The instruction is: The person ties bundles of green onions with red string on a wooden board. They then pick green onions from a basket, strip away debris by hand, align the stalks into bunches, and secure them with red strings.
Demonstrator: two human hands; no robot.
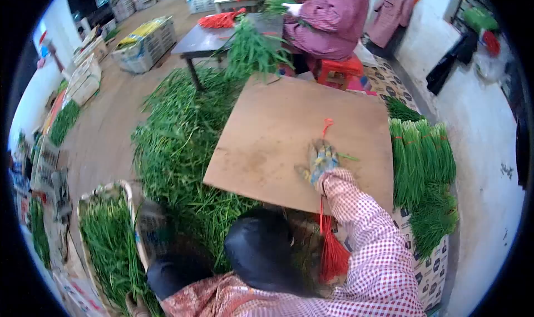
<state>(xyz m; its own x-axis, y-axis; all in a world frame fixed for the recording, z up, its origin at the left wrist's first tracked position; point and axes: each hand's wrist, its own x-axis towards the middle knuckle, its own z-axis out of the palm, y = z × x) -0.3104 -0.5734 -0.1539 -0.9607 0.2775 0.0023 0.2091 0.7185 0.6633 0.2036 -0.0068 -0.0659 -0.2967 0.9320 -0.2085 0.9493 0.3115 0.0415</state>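
My right hand (320,162), in a stained blue and yellow glove, lies on the brown board (267,128) with its fingers spread. Under and beyond it runs a red tie (327,127), and a small green blade (348,157) is just to its right. A bundle of red ties (334,257) hangs at the board's near edge, below my right wrist. At the bottom left, my left hand (136,305) is partly in view by the basket (131,206) of green stalks (108,239); its fingers are too unclear to read.
Loose greens (178,133) pile left of the board. Tied green bundles (420,155) lie on the right by the wall. Beyond, a person in a purple checked top (334,22) sits on a red stool (338,69) at a dark table (194,41). Crates (146,53) stand at the back left.
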